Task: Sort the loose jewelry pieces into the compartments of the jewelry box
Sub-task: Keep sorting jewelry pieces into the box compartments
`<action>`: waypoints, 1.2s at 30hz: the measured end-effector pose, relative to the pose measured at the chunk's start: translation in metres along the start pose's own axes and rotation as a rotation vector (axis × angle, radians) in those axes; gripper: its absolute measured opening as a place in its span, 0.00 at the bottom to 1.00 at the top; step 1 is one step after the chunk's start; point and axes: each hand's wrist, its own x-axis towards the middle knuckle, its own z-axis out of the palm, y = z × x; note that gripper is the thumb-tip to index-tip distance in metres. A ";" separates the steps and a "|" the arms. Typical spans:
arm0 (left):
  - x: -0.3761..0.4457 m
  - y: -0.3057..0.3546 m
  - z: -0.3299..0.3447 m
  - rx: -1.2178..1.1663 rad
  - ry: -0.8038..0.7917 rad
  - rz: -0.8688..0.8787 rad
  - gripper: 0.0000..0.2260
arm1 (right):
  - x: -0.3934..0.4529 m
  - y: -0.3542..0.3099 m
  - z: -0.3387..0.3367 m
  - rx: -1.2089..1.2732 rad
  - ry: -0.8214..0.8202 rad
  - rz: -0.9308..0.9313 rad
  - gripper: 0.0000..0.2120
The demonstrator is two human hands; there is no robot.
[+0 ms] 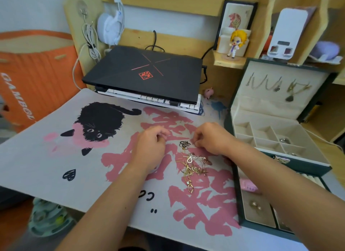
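A tangle of loose gold and silver jewelry pieces (194, 165) lies on the printed desk mat (56, 157), with a small dark ring cluster (184, 144) just beyond it. My left hand (152, 146) rests to the left of the cluster with its fingers curled under. My right hand (211, 138) sits to the right, fingertips curled down beside the dark cluster. Whether either hand pinches a piece is hidden by the fingers. The open jewelry box (306, 166) stands at the right, a few small pieces in its beige compartments (284, 140). Necklaces (276, 85) hang in its lid.
The box's lower drawer (259, 211) is pulled out under my right forearm, with earrings in it and a pink item (248, 187) beside it. A closed black laptop (145, 73) sits on a white keyboard behind the mat. Shelves with a figurine (236, 43) rise at the back.
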 end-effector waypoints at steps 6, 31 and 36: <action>0.001 -0.002 0.001 -0.022 -0.004 -0.012 0.15 | 0.000 0.001 -0.018 0.104 -0.041 0.094 0.08; -0.013 0.014 -0.009 -0.363 -0.259 0.144 0.20 | -0.015 -0.031 -0.036 0.995 -0.313 0.152 0.04; -0.010 0.010 -0.008 -0.412 -0.221 0.083 0.18 | -0.015 -0.041 -0.027 1.097 -0.165 0.138 0.04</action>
